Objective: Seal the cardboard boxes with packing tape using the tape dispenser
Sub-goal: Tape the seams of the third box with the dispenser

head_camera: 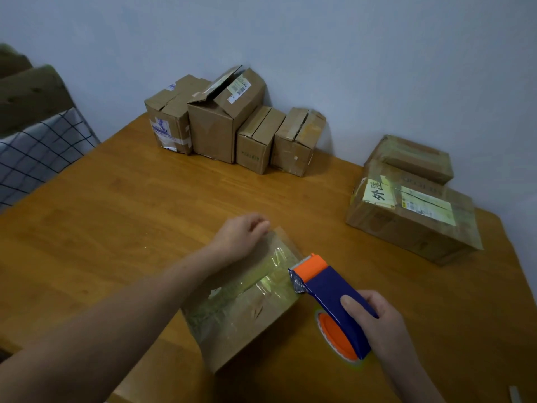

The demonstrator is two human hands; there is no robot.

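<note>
Right hand (377, 324) clamped round tape dispenser (328, 289), thumb on top. Its blade end meets the cardboard box (247, 303) just to the left. Left hand (241, 237), fingers curled, holds the box's far edge.

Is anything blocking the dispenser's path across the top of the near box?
Nothing visible lies between the tape dispenser and the box top. The left hand holds the box's far end.

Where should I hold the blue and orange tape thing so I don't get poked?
Hold the tape dispenser by its wide blue body, over the round roll, coming from the near side as the right hand does. The orange cutter end carries the blade and loose tape and points at the box, so stay clear of it.
</note>
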